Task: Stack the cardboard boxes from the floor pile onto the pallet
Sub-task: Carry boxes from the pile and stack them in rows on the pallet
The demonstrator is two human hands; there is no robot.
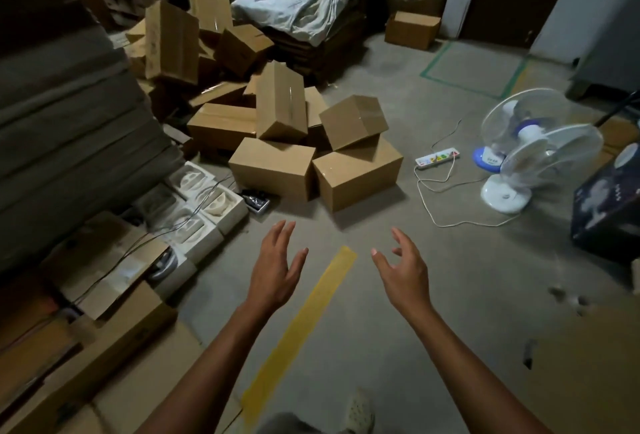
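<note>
Likely light and stiff, the nearest box (358,179) is best taken by opposite sides; left hand (273,277) and right hand (405,274) are held spread, empty.

I get one wide-angle view from the head, facing forward and down at the floor (398,295); the box pile (277,163) sits near, centre and upper left of frame.

Concrete floor (433,295) bears a yellow tape strip (304,322) at lower centre and a green tape outline (437,63) at upper right. A loose pile of cardboard boxes (273,170) lies at centre. A power strip (437,157) and two white fans (533,146) are to its right.
</note>
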